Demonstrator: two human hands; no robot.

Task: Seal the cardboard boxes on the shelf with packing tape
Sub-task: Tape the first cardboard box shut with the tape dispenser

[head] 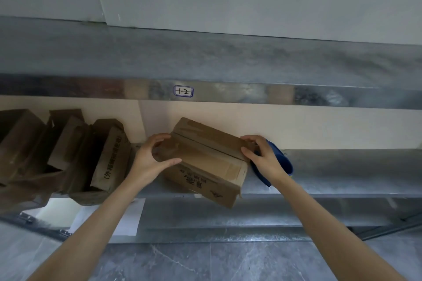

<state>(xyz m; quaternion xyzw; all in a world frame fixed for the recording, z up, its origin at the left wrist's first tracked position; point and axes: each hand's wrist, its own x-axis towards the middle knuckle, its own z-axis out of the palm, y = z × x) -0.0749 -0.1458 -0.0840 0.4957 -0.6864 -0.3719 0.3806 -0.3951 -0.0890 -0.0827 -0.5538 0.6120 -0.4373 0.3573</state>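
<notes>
A brown cardboard box (205, 162) lies tilted on the metal shelf (342, 166), its front corner hanging over the shelf's edge. Its top flaps are closed along a centre seam, with old tape marks on them. My left hand (151, 157) grips the box's left end, thumb on top and fingers curled over the flap. My right hand (262, 155) holds the box's right end with fingers on the top edge. Behind my right hand lies a blue tape dispenser (280, 164), mostly hidden.
Several more cardboard boxes (68, 150) lean against each other at the left of the shelf. An upper shelf rail carries a label reading 1-2 (183, 91). White paper (109, 217) lies on a lower level. Grey tiled floor (205, 262) is below.
</notes>
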